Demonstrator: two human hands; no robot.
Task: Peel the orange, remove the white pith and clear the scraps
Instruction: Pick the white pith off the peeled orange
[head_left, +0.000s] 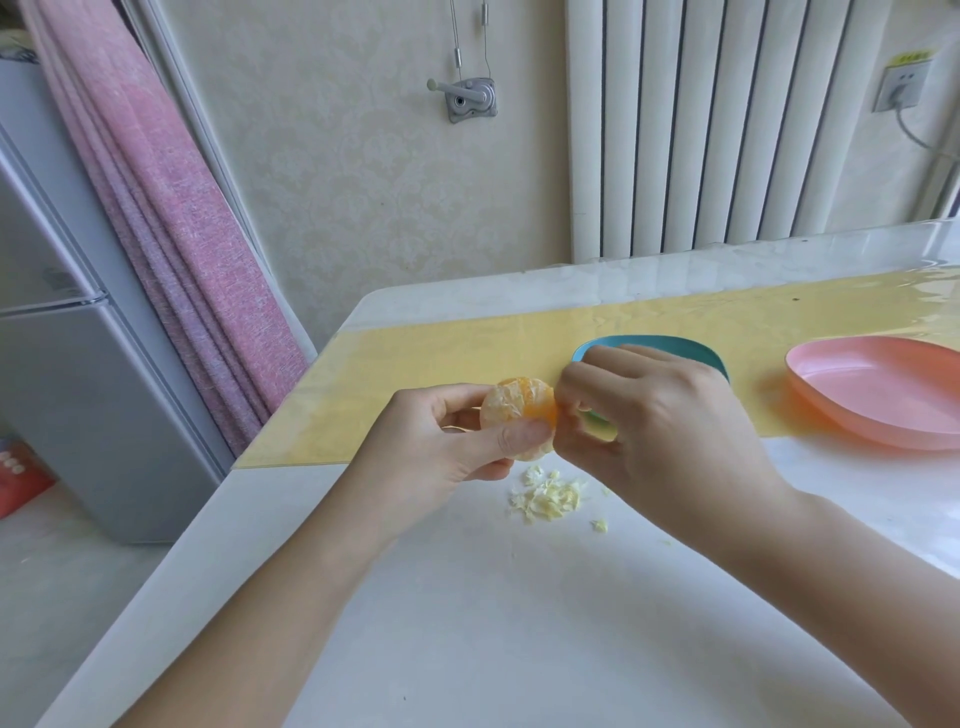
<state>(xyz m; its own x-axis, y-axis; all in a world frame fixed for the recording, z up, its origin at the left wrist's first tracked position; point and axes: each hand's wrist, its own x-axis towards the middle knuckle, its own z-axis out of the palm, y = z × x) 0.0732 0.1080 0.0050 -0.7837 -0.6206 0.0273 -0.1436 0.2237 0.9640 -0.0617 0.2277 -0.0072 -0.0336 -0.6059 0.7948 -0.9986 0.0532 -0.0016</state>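
- The left hand (441, 431) holds the peeled orange (519, 410) above the table (519, 597). Its thumb lies across the near side of the fruit and its curled fingers are behind it.
- The orange shows bare segments, with pale pith over its left and upper parts and clean orange flesh on the side facing the right hand.
- The right hand (660, 415) is just beside the left, back upward, fingers curled. Its thumb and fingertips close on the orange's right edge. I cannot tell whether a strand of pith sits between them.
- A small heap of pith scraps (548, 496) lies on the white table just below both hands, with one stray bit nearer the right wrist.
- A teal dish (675, 345) sits beyond the right hand, partly hidden by it, on a yellow mat (415, 374).
- A pink dish (878, 389) lies on the mat's edge, well to the right of the right hand.
- A grey fridge (78, 389) and a pink curtain (171, 234) stand far left of the left hand.
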